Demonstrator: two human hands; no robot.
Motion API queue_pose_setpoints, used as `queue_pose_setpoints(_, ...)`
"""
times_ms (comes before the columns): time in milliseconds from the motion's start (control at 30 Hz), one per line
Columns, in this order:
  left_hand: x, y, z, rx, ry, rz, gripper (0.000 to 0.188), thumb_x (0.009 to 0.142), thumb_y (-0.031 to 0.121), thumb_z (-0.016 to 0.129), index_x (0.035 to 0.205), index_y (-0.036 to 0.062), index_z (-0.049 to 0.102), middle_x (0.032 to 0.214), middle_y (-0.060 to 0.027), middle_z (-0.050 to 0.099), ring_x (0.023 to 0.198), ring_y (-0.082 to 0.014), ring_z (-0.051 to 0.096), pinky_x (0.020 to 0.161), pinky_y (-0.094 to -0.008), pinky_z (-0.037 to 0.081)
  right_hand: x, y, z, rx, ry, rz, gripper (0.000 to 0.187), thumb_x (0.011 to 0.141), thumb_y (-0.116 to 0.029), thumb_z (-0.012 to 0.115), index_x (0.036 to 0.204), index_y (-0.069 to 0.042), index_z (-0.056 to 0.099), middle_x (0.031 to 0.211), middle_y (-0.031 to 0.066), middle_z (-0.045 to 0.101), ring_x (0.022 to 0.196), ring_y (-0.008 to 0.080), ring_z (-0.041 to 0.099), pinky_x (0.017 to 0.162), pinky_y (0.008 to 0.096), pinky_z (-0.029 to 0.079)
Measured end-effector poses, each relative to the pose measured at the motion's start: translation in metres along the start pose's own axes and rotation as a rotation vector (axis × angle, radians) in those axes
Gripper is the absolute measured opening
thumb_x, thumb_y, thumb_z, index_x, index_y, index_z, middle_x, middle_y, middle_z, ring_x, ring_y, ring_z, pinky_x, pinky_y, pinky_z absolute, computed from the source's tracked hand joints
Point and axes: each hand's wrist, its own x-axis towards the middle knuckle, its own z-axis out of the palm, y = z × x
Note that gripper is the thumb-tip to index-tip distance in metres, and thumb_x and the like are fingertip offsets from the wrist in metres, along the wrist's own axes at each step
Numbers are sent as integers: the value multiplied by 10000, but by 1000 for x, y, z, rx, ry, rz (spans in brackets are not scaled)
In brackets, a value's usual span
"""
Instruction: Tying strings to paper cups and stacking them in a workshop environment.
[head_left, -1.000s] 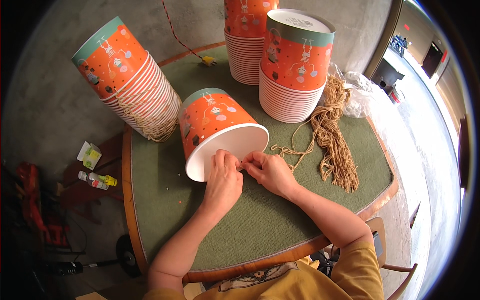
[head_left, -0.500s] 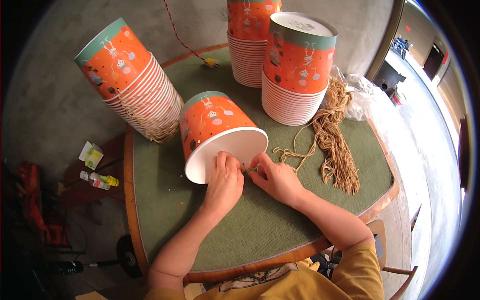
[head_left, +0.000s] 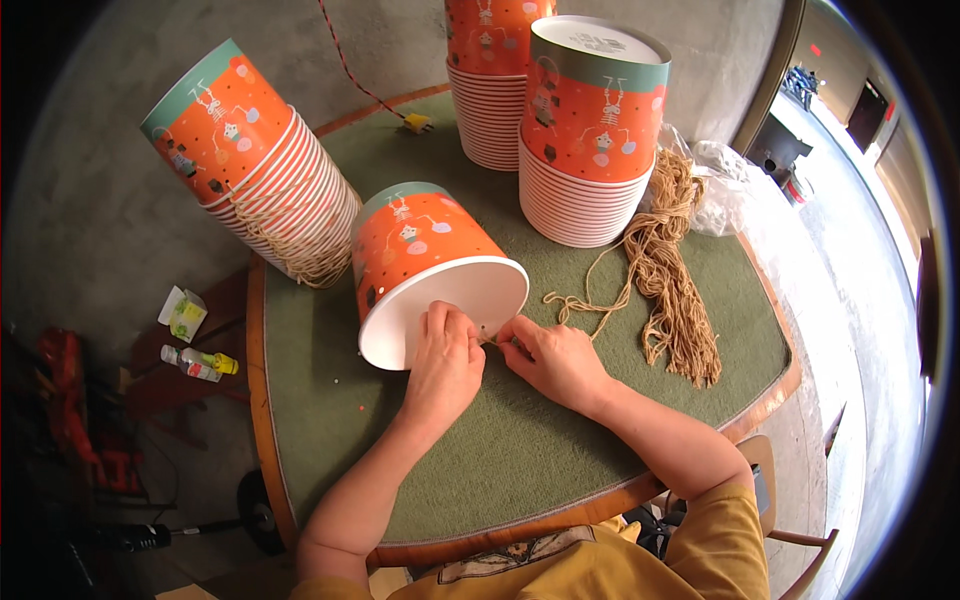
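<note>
On the table, a large orange paper bucket (head_left: 425,240) with a green band lies on its side, its white mouth turned toward me. My left hand (head_left: 445,360) is at the mouth, fingers bent and closed; the fingertips are partly hidden. My right hand (head_left: 558,362) is closed in a pinch just outside the lower right of the rim. A short piece of tan string (head_left: 489,341) runs between both hands close to the rim. Right of the hands lies a loose hank of tan string (head_left: 668,285), with a few strands trailing toward the bucket.
Stacked matching buckets stand upside down at the back (head_left: 590,130); another string-wrapped stack leans at the left (head_left: 265,170). A clear plastic bag (head_left: 722,185) sits behind the hank. A yellow plug (head_left: 416,123) lies on the green table (head_left: 560,470). A bottle (head_left: 198,362) stands beyond the left edge.
The bucket has shifted slightly left in view, along with the stacks behind it. Both hands keep nearly the same pose at the rim, the string still between them.
</note>
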Motion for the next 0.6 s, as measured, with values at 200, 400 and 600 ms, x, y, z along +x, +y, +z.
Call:
queue_pose_setpoints(200,0,-2,2,11,-5,-19,187,760,-65,596,891,2,481,999,-164,489,955,-371,530,831,-477,456,1,-3,-2,-14,-16,26,138,860,-195,625,946,-93,588,658,113,650,585,320,654,561,437,534)
queue_pose_setpoints(400,1,-1,1,10,-7,-17,191,759,-68,588,892,3,471,986,-164,484,937,-372,526,821,-475,453,1,-3,-3,-22,-44,43,150,830,-179,642,932,-86,585,674,105,652,594,314,653,567,425,530)
queue_pose_setpoints(600,2,-2,2,-9,-3,-33,200,758,-72,580,902,4,463,960,-158,483,912,-365,520,802,-478,447,2,-4,-4,-47,-58,29,139,821,-174,642,910,-91,576,656,97,641,585,309,651,551,418,523)
